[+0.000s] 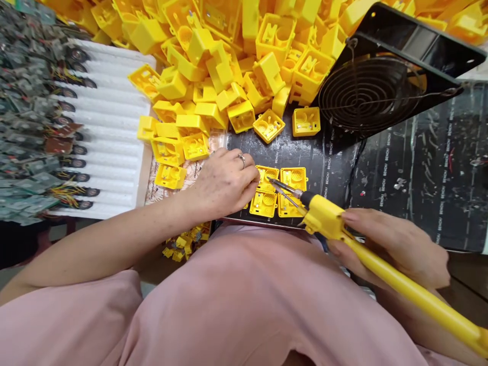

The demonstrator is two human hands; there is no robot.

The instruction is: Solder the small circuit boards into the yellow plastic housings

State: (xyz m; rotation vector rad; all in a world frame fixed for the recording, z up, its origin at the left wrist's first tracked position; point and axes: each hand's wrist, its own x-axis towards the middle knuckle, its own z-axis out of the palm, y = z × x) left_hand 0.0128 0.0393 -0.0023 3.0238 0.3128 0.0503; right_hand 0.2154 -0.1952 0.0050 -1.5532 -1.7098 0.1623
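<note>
My right hand (404, 249) grips a yellow soldering iron (324, 216) with a thin feed tube beside its tip. The metal tip points down and left into an open yellow plastic case (269, 178). More such cases stand close by: one to the right (293, 178), one in front (264, 204) and one at the front right (290, 206). My left hand (229, 180), with a ring on one finger, rests at the left edge of this group. Its fingers are curled down and closed; what they pinch, if anything, is hidden behind them.
A big heap of yellow cases (213, 61) covers the back of the black bench mat (404, 188). A black fan (373, 91) with a wire guard stands at the back right. Left, a white foam tray (114, 122) carries rows of wired parts (30, 122). More small yellow pieces (183, 246) lie below the bench edge.
</note>
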